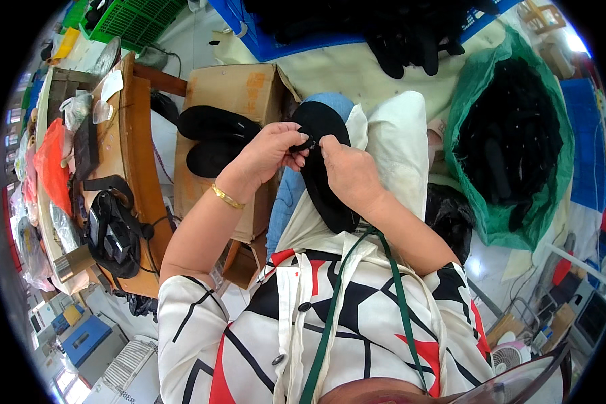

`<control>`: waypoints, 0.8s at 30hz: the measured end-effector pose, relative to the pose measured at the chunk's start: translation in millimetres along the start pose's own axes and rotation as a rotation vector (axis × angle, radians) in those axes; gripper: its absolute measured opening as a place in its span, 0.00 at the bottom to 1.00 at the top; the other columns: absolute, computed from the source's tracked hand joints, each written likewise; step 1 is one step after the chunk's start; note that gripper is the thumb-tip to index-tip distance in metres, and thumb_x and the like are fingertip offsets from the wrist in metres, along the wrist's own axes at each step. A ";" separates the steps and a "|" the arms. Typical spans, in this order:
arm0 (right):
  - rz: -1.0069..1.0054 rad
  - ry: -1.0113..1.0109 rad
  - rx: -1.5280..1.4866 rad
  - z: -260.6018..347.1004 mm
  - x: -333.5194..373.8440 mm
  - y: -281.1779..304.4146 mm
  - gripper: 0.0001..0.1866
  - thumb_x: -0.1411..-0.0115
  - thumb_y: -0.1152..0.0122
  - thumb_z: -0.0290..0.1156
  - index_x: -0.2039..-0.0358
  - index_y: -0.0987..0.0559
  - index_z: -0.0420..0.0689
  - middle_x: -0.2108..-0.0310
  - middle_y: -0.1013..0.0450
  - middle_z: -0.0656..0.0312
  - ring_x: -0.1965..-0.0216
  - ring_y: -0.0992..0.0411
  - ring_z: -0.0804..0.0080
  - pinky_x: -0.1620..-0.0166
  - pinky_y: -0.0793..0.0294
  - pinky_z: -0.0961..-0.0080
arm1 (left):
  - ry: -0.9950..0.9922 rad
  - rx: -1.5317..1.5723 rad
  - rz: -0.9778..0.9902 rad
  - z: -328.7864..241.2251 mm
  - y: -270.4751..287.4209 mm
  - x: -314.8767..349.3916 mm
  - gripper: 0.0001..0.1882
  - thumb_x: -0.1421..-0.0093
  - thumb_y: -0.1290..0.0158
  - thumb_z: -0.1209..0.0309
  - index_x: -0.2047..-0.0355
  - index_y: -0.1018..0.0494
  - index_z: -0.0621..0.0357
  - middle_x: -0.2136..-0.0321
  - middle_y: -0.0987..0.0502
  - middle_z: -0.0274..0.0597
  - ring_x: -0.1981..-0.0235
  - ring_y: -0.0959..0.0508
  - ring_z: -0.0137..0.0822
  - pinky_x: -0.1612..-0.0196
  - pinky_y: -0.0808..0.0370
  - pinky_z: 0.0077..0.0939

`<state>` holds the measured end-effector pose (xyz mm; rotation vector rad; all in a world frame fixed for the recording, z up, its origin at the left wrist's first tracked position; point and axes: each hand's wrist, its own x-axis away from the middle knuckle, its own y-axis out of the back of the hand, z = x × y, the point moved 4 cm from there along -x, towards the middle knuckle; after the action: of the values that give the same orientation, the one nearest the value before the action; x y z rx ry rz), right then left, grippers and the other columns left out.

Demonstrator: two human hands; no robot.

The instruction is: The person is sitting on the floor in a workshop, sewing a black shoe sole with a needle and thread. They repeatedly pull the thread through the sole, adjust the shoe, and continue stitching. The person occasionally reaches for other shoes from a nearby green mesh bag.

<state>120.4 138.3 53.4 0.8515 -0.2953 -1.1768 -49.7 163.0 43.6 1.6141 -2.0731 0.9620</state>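
A long black sole-shaped piece point(326, 198) with a rounded far end lies over my lap. My left hand point(269, 149), with a gold bracelet at the wrist, pinches a black part of it. Close beside it, my right hand point(353, 175) has thumb and forefinger pressed together at the same spot. Between the fingertips is a tiny pale speck, too small to make out. Two more black sole-shaped pieces point(219, 123) rest on a cardboard box point(239, 84) just left of my left hand.
A blue crate point(303, 48) heaped with black pieces stands ahead. To the right is a green sack point(468, 145) of similar pieces, with a black plastic bag point(448, 212) near it. On the left, a wooden table point(138, 175) carries a black bag point(114, 229) and plastic bags.
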 end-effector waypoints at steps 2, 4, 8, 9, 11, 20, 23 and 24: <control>0.075 -0.084 0.015 3.8 5.5 -0.5 0.05 0.39 0.50 0.26 0.63 0.33 0.41 0.79 0.27 0.48 0.75 0.25 0.45 0.74 0.27 0.52 | -0.021 -0.041 0.056 -2.9 -8.0 -3.2 0.07 0.37 0.47 0.69 0.72 0.28 0.57 0.77 0.25 0.36 0.79 0.25 0.27 0.75 0.26 0.21; -0.005 -0.127 -0.016 -2.8 6.4 3.3 0.08 0.37 0.52 0.30 0.60 0.34 0.41 0.79 0.27 0.44 0.76 0.26 0.38 0.73 0.26 0.48 | -0.077 -0.117 0.115 -5.6 -15.6 -0.8 0.06 0.37 0.48 0.69 0.71 0.28 0.55 0.78 0.26 0.34 0.79 0.27 0.26 0.77 0.30 0.21; 0.054 -0.213 -0.221 -1.7 -6.6 -12.9 0.11 0.35 0.53 0.33 0.60 0.38 0.39 0.78 0.27 0.39 0.72 0.26 0.35 0.69 0.29 0.44 | -0.084 -0.012 0.020 13.1 8.9 -0.5 0.03 0.36 0.51 0.75 0.66 0.28 0.58 0.77 0.26 0.37 0.80 0.25 0.31 0.78 0.27 0.24; -0.009 -0.184 -0.276 -7.1 -9.7 -16.1 0.10 0.34 0.55 0.33 0.61 0.38 0.40 0.78 0.27 0.39 0.73 0.27 0.36 0.71 0.30 0.45 | -0.074 0.004 -0.038 4.0 -5.7 2.6 0.03 0.36 0.51 0.76 0.67 0.29 0.59 0.78 0.25 0.38 0.81 0.24 0.32 0.78 0.25 0.24; -0.125 -0.106 -0.360 -8.5 -6.3 -2.5 0.10 0.33 0.54 0.33 0.63 0.38 0.40 0.80 0.29 0.41 0.75 0.29 0.36 0.73 0.33 0.47 | -0.094 -0.007 -0.015 5.5 -18.1 -0.5 0.03 0.36 0.50 0.76 0.68 0.29 0.60 0.78 0.24 0.40 0.82 0.23 0.32 0.78 0.24 0.23; 0.001 -0.044 -0.134 -1.2 -19.4 32.0 0.08 0.42 0.45 0.32 0.68 0.26 0.41 0.68 0.26 0.49 0.64 0.25 0.45 0.63 0.26 0.53 | -0.202 -0.182 -0.139 5.6 -25.0 5.5 0.09 0.33 0.49 0.69 0.70 0.28 0.61 0.81 0.24 0.39 0.87 0.25 0.29 0.82 0.26 0.20; 0.108 -0.021 -0.209 -6.1 -30.7 27.3 0.08 0.42 0.45 0.33 0.69 0.25 0.42 0.66 0.26 0.51 0.60 0.25 0.49 0.59 0.27 0.55 | -0.254 -0.174 -0.156 10.2 -20.2 3.6 0.11 0.33 0.49 0.68 0.70 0.28 0.61 0.83 0.25 0.38 0.87 0.26 0.29 0.84 0.27 0.19; 0.166 -0.023 -0.226 -8.8 -32.6 25.3 0.08 0.42 0.46 0.33 0.70 0.25 0.42 0.66 0.26 0.52 0.59 0.25 0.50 0.58 0.27 0.56 | -0.264 -0.193 -0.175 12.9 -20.9 3.7 0.13 0.31 0.50 0.65 0.69 0.27 0.62 0.83 0.25 0.38 0.88 0.26 0.28 0.85 0.28 0.19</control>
<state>130.5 174.4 72.7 0.6046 -0.2412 -1.0431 -29.3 148.9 43.0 1.8624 -2.0696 0.4968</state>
